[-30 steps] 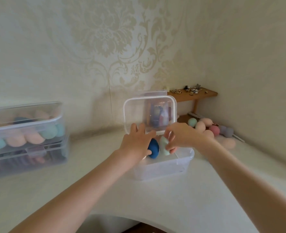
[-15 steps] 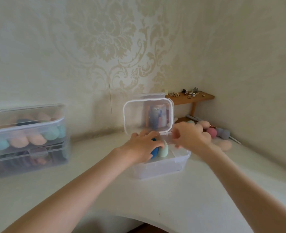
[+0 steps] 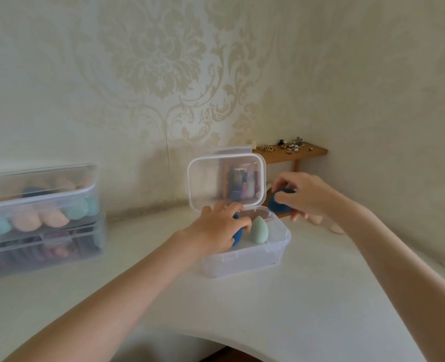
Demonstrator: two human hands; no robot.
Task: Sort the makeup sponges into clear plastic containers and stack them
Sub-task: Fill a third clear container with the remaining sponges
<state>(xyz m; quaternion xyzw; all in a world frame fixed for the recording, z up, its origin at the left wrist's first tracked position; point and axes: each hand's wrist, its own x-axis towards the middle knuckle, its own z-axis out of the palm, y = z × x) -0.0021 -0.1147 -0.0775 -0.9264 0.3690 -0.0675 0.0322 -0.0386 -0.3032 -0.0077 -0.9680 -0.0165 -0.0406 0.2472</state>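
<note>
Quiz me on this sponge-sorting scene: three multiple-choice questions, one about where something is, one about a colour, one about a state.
1. Where is the mint sponge?
A. in the open box
B. on the wooden shelf
C. in the left stack

2. What colour is the sponge in the right hand?
A. pink
B. dark blue
C. yellow

3. How is the open box's lid?
A. shut flat
B. lying on the desk
C. raised upright

Answers:
1 A, it stands inside the box, beside the left hand.
2 B, dark blue shows between the fingers.
3 C, it stands up behind the box.
</note>
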